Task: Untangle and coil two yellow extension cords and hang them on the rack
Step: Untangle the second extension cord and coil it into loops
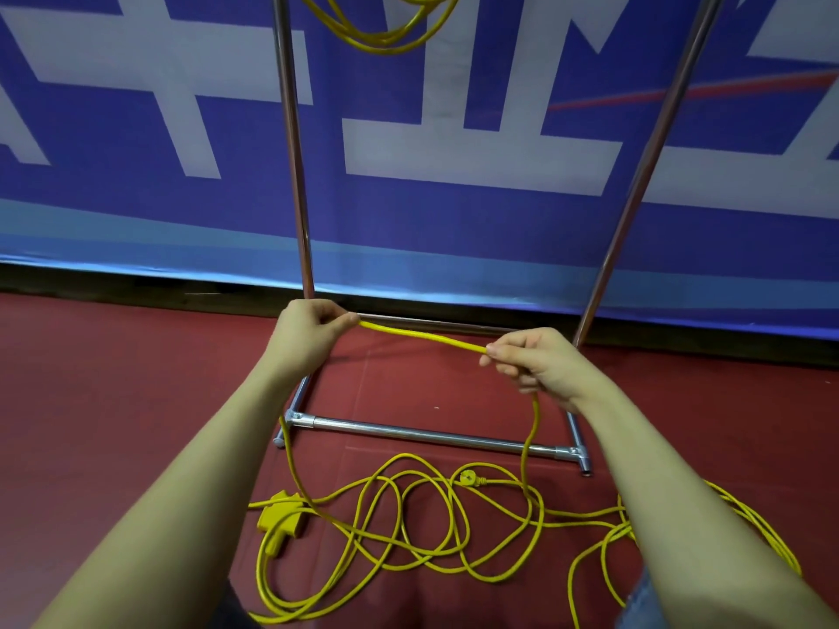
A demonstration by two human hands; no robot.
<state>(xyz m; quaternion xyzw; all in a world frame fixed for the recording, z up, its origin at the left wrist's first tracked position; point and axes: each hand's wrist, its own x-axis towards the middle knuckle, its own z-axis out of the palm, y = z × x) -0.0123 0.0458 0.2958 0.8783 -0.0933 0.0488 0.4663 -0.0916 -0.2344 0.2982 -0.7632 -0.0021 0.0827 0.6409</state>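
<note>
both hands up, left hand (313,331) fingers and right hand (535,360) fingers pinching yellow cord (422,336) taut between

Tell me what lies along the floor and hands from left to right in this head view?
Yellow socket block → left hand → yellow plug → right hand → loose cord loops at far right.

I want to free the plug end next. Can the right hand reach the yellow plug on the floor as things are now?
Probably yes, but not at once: the right hand grips the cord, as does the left hand. The plug lies uncovered below it.
</note>
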